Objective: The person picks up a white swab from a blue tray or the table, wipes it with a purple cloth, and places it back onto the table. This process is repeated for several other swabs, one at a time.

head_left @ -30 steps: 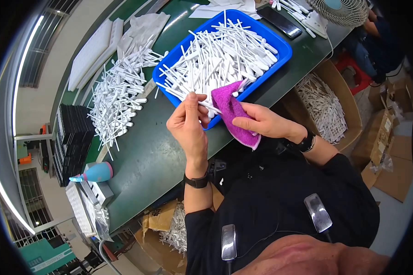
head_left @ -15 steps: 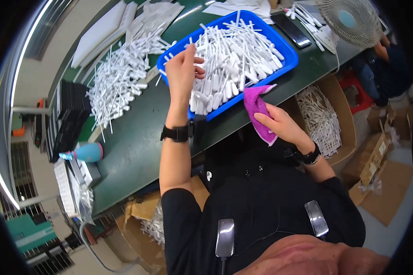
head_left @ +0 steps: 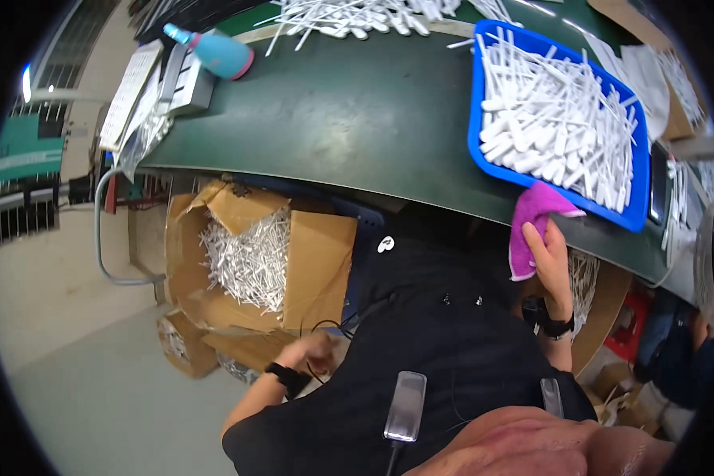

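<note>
Right hand (head_left: pixel 554 266): its fingers were clamped on the pink cloth (head_left: pixel 531 208), at three o'clock.
Left hand (head_left: pixel 319 351): was near the box (head_left: pixel 317 270), at seven o'clock; fingers too blurry to tell.
Blue tub (head_left: pixel 478 119): sat at two o'clock, full of white sticks (head_left: pixel 547 135).

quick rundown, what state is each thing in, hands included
Purple cloth: crumpled, held
Right hand: closed on it
Left hand: blurred, grip unclear
Blue tray: heaped with white sticks
Left cardboard box: open, sticks inside
Right cardboard box: partly hidden, sticks inside
Stick pile on table: loose, cut off by frame
</note>
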The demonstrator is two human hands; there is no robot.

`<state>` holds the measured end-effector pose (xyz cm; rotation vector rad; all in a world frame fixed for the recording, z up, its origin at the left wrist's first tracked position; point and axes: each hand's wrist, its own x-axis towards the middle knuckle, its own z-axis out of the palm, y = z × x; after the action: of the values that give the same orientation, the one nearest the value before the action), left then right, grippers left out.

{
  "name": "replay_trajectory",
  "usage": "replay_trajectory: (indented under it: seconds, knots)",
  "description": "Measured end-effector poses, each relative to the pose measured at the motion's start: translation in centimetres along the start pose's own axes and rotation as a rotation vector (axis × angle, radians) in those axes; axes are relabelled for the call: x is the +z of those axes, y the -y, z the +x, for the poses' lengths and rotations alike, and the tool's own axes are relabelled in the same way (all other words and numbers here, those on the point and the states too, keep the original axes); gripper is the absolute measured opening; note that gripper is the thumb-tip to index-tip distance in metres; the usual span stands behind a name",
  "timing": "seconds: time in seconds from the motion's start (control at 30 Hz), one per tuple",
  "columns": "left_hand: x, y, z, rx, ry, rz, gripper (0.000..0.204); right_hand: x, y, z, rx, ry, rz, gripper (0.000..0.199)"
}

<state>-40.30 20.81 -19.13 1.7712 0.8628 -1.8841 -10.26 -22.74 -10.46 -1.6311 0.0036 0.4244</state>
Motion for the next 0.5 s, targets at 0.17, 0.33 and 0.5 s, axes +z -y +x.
replay_trajectory:
  seconds: [0.17, 0.33, 0.5]
  knots:
    - [2.2, 1.9, 7.5, 0.900, -0.020, -0.072, 0.038, 0.4, 0.1, 0.0, 0.014, -0.045, 0.054, 0.029]
    - [1.4, 0.2, 8.0, 0.896, 0.036, -0.027, 0.038, 0.3, 0.1, 0.0, 0.039, -0.075, 0.094, 0.028]
    - [0.8, -0.6, 7.4, 0.876, 0.097, 0.012, 0.038, 0.5, 0.3, -0.2, 0.056, -0.094, 0.120, 0.029]
